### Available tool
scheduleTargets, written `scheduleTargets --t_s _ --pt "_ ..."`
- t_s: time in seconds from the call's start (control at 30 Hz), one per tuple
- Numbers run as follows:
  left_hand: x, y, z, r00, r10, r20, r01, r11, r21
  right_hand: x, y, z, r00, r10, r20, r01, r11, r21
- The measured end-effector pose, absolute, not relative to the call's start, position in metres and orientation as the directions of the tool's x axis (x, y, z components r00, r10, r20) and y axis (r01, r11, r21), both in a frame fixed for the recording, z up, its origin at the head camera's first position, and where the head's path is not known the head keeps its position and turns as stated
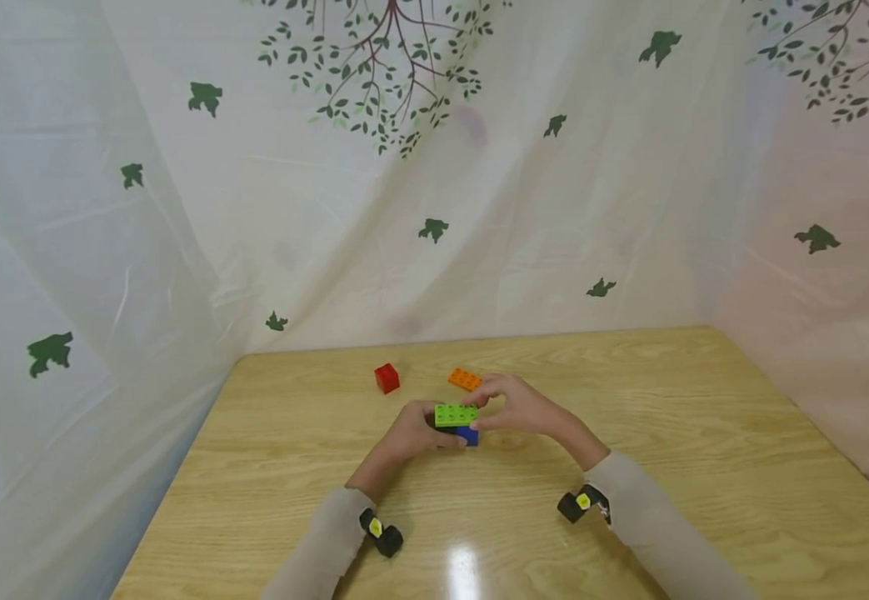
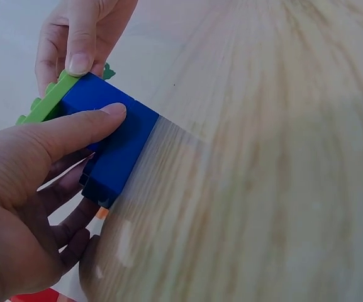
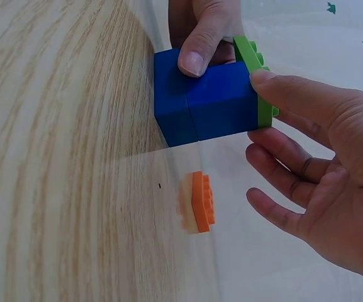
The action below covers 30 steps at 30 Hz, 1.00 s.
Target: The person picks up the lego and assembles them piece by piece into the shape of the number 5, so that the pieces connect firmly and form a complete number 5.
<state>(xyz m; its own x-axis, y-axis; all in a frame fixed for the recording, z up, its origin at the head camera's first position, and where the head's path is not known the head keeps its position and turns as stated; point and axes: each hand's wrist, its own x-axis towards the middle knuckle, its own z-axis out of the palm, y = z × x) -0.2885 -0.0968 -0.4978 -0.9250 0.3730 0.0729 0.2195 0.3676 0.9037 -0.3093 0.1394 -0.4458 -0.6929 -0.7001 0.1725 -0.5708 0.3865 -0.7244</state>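
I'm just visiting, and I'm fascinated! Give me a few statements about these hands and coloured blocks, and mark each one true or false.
1. The left hand holds the blue blocks. True.
2. The right hand has its fingertips on the green piece. True.
3. The green piece is underneath the blue blocks. False: it is on top of them.
4. The orange piece and the red block are on the table, held by neither hand. True.
5. In the head view, the red block is right of the orange piece. False: it is to the left.
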Motion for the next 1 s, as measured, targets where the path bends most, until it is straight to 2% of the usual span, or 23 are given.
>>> scheduleTargets --t_s 0.27,0.63,0.83,1.0 --pt "-0.291 -0.105 -0.491 -0.903 0.430 0.028 0.224 0.414 0.882 -0.309 0.139 -0.446 -0.691 -0.702 0.169 -0.572 0.389 -0.722" --pt "-0.294 -0.140 -0.455 -0.861 0.507 0.046 0.311 0.451 0.837 -0.310 0.139 -0.446 -0.695 -0.699 0.168 -0.568 0.391 -0.725" --pt "-0.293 -0.154 -0.439 -0.872 0.481 0.091 0.324 0.428 0.843 -0.311 0.139 -0.447 -0.691 -0.703 0.166 -0.565 0.383 -0.731" --pt "-0.290 -0.158 -0.427 -0.915 0.376 0.148 0.298 0.381 0.875 -0.311 0.140 -0.448 -0.693 -0.701 0.166 -0.558 0.377 -0.739"
